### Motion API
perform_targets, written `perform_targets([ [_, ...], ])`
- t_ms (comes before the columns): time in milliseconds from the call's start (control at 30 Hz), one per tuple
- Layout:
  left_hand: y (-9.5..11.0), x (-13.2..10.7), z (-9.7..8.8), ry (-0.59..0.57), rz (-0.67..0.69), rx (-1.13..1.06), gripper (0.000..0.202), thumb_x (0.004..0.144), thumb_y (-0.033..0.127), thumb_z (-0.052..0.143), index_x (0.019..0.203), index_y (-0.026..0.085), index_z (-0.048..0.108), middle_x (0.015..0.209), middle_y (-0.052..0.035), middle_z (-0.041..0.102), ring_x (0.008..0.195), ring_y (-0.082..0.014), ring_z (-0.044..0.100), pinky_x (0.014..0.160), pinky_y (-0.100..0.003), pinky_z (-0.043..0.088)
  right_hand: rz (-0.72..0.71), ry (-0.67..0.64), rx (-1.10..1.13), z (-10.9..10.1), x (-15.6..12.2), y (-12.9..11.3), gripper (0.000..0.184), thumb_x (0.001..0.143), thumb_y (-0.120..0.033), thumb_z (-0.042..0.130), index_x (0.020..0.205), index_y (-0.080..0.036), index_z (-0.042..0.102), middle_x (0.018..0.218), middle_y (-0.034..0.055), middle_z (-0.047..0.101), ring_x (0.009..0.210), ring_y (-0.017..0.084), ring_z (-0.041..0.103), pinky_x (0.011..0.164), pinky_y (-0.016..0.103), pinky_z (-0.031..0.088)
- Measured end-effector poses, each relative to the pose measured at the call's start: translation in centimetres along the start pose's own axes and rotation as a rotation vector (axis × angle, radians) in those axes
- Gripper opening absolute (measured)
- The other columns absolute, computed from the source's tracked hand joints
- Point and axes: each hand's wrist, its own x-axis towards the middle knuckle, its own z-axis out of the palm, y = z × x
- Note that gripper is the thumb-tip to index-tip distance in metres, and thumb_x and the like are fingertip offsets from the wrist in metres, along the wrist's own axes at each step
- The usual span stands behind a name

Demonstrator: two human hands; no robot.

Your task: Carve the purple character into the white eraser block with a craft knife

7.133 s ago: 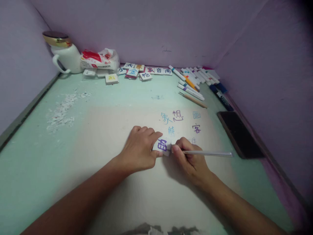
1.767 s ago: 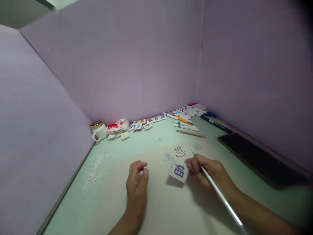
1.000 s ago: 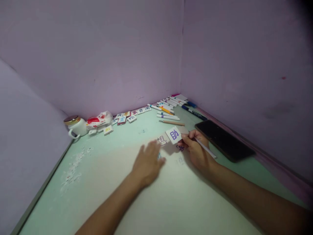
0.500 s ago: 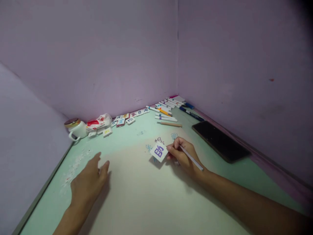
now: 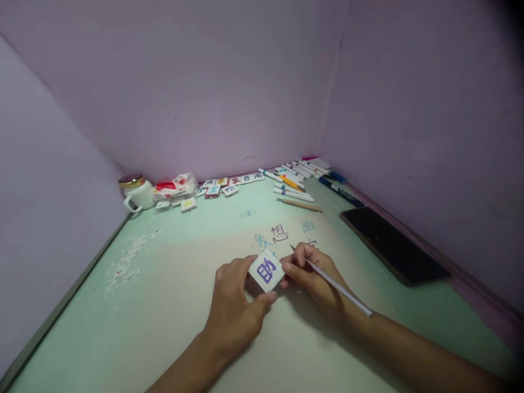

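A white square block (image 5: pixel 265 278) with a purple character on top is held above the table between my two hands. My left hand (image 5: pixel 235 303) is closed on it, with fingers at the far left edge and thumb at the near edge. The fingertips of my right hand (image 5: pixel 313 275) pinch its right corner. That same hand also carries a slim, pale-handled craft knife (image 5: pixel 339 287), its dark pointed tip facing away from me. Just beyond the block, coloured characters (image 5: pixel 279 233) are written on the table surface.
White crumbs (image 5: pixel 126 262) lie scattered at left. Along the back stand a lidded mug (image 5: pixel 141 196), a tissue pack (image 5: pixel 176 187), several character blocks (image 5: pixel 213 190) and markers (image 5: pixel 295 194). A wooden-handled carving tool (image 5: pixel 301 205) lies before them. At right rests a black phone (image 5: pixel 388 245).
My left hand has come from the left, where it was open, and taken hold of the block. My right hand keeps the block and knife. The view has shifted left.
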Motion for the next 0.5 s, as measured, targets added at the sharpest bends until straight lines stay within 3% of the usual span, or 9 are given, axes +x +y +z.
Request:
perform_targets([
  [233,-0.8,-0.5,-0.5,0.046,0.178,0.048,0.045,0.07,0.031,0.066,0.113,0.021,0.058,0.103,-0.0099,0.064,0.096,-0.0295,0.057,0.086,-0.052,0.044,-0.023,-0.031,-0.159,-0.4,0.1,0.1,0.036,0.071,-0.031,0.069,0.065,-0.022,0.035,0.058,-0.0048,0.057,0.05,0.011,0.053,0.05,0.023,0.039],
  [400,-1.7,0.0,-2.0,-0.147,0.264,0.15,0.058,0.071,0.049,0.065,0.12,0.018,0.058,0.12,-0.0159,0.057,0.109,-0.0353,0.051,0.093,-0.055,0.04,-0.168,0.053,-0.685,-1.5,0.3,-0.2,0.031,0.073,-0.035,0.065,0.062,-0.022,0.039,0.058,-0.002,0.057,0.051,0.012,0.046,0.049,0.025,0.035],
  [500,-2.1,0.3,-2.5,-0.216,0.216,0.15,0.067,0.071,0.057,0.062,0.124,0.016,0.056,0.124,-0.0183,0.054,0.113,-0.0377,0.049,0.094,-0.057,0.04,-0.17,0.111,-0.686,-1.6,0.6,-0.4,0.031,0.076,-0.04,0.062,0.063,-0.022,0.039,0.055,-0.0017,0.057,0.052,0.013,0.048,0.049,0.025,0.034],
])
